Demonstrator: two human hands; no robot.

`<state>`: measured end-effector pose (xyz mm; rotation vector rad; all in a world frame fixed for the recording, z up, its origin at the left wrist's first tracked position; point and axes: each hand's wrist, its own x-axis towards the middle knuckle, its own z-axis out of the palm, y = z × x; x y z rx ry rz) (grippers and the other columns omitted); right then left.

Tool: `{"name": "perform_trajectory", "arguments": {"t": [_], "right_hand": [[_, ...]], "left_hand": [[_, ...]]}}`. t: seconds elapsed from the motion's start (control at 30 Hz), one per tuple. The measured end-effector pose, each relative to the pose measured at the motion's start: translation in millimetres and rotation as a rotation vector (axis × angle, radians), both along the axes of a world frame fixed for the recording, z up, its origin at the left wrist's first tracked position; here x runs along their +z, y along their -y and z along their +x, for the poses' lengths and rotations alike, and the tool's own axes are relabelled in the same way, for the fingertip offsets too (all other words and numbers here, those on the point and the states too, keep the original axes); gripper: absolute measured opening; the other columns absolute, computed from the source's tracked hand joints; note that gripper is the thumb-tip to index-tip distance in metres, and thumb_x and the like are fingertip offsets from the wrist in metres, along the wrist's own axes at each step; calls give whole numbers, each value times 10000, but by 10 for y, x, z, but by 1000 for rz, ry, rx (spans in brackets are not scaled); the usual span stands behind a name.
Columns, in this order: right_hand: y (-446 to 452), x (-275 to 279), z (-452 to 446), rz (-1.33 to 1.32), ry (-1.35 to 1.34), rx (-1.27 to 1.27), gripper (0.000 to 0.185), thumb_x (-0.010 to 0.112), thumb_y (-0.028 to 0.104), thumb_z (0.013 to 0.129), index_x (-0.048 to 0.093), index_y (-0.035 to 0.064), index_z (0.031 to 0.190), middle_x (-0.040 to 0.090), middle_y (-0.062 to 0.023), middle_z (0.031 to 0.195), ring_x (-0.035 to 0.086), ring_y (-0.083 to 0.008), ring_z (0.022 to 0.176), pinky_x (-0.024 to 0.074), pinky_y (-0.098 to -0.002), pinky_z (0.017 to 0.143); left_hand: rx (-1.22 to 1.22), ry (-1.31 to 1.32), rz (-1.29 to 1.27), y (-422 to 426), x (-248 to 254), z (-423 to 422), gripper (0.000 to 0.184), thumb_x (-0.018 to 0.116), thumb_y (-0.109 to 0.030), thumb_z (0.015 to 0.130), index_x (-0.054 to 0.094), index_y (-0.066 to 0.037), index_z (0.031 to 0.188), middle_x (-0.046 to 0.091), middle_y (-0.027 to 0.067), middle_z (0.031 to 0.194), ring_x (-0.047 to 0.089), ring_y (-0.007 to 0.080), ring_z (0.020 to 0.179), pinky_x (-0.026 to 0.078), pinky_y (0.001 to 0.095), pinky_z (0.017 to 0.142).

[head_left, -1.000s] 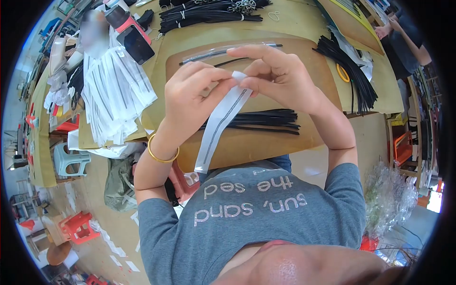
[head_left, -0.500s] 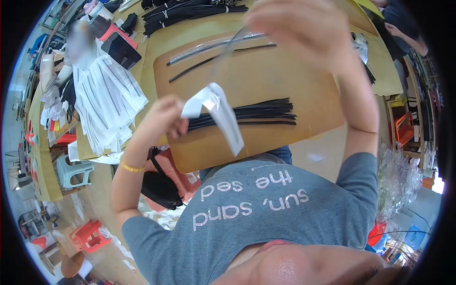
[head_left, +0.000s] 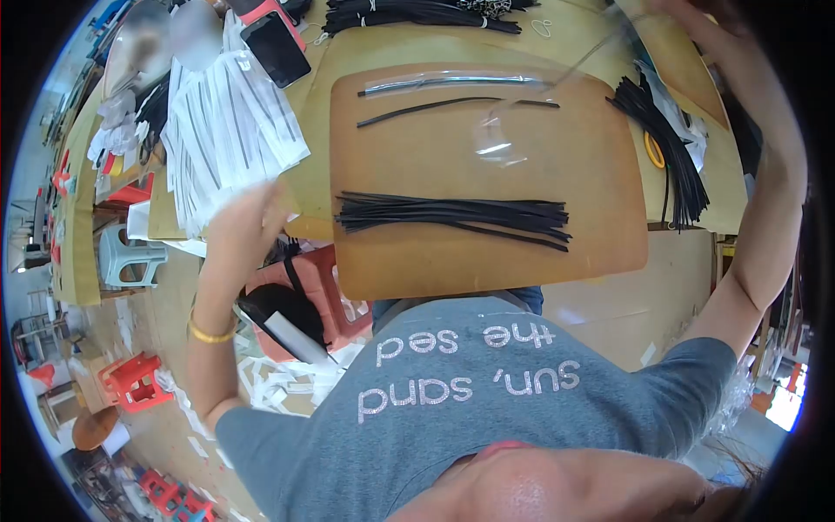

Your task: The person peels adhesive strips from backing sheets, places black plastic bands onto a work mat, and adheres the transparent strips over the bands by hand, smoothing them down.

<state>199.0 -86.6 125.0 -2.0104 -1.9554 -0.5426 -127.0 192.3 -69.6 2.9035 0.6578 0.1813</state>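
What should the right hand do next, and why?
Probably lower the right hand and lay the clear film it appears to hold along the curved black strip. The film slants from that hand over the brown board; that strip looks bare, while the straighter black strip beside it seems covered in clear film.

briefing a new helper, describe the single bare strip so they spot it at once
Start at the big brown board just beyond the grey shirt. The single strip crosses its far half, between the shiny wrapped strip and the black bundle. It curves gently, looks bare and lies alone.
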Motion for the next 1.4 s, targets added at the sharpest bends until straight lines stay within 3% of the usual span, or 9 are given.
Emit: {"name": "perform_trajectory", "arguments": {"t": [0.17, 0.23, 0.33, 0.53, 0.83, 0.93, 1.17, 1.27, 1.4], "right_hand": [[-277, 36, -336, 20, 11, -8, 61, 673, -32, 856, 614, -48, 848, 600, -56, 696, 549, -113, 649, 448, -266, 604], [-343, 20, -447, 89, 20, -2, 56, 672, -28, 856, 620, -43, 843, 599, -46, 695, 540, -107, 642, 445, -269, 599], [-357, -2, -173, 232, -147, 67, 53, 669, -15, 872, 637, -20, 830, 605, -17, 693, 531, -78, 622, 432, -252, 571], [-161, 115, 161, 243, -221, -96, 79, 661, 7, 899, 656, 22, 822, 601, 28, 676, 526, -23, 591, 408, -190, 536], [-136, -99, 342, 451, -181, -136, 50, 657, 26, 919, 648, 28, 869, 628, 17, 717, 538, -15, 583, 402, -171, 514], [48, -181, 567, 421, -197, -113, 49, 653, 28, 925, 641, 34, 878, 619, 16, 702, 525, -12, 568, 387, -172, 490], [237, -560, 525, 177, -486, -393, 80, 656, 23, 908, 607, 28, 845, 565, 4, 655, 499, -46, 555, 374, -218, 482], [400, -1380, 1052, 88, -527, -484, 134, 665, -5, 816, 653, -2, 949, 701, -103, 1146, 660, -198, 832, 538, -296, 715], [326, -2094, 1193, -123, -639, -147, 137, 610, 36, 818, 601, 10, 952, 690, -75, 1133, 595, -214, 792, 497, -312, 702]], "left_hand": [[-354, 945, -449, 763, 319, 1498, 542, 793, -210, 843, 587, -56, 1320, 700, 118, 1137, 656, 231, 1108, 500, 371, 917], [-451, 774, -488, 899, 289, 1769, 967, 840, -354, 794, 320, 40, 1507, 421, 234, 1497, 405, 344, 1401, 326, 411, 1152], [-371, 871, -176, 886, -74, 1990, 542, 779, -120, 850, 573, -67, 1349, 687, 67, 1199, 639, 182, 1144, 483, 322, 975], [-219, 506, -1177, 688, -591, 1672, 457, 756, -68, 879, 584, -13, 1298, 728, 65, 999, 695, 151, 922, 539, 278, 868], [59, 772, -1893, 650, -824, 1558, 257, 642, -124, 989, 632, -23, 1226, 720, 66, 957, 679, 131, 827, 565, 267, 736], [55, 952, -1873, 511, -767, 1538, 226, 639, -139, 995, 661, -22, 1187, 707, 57, 914, 655, 120, 778, 551, 258, 698], [41, 909, -590, 56, -436, 1435, 142, 622, -112, 991, 681, 15, 968, 668, 14, 793, 572, 51, 657, 441, 190, 626], [7, 728, -563, -33, -440, 1462, 136, 596, -85, 980, 655, 23, 924, 667, 3, 788, 526, 36, 635, 421, 188, 613], [-51, 505, -983, -214, -759, 1413, 154, 535, -127, 998, 590, -15, 908, 693, 76, 1103, 460, 41, 666, 427, 205, 650]]}}
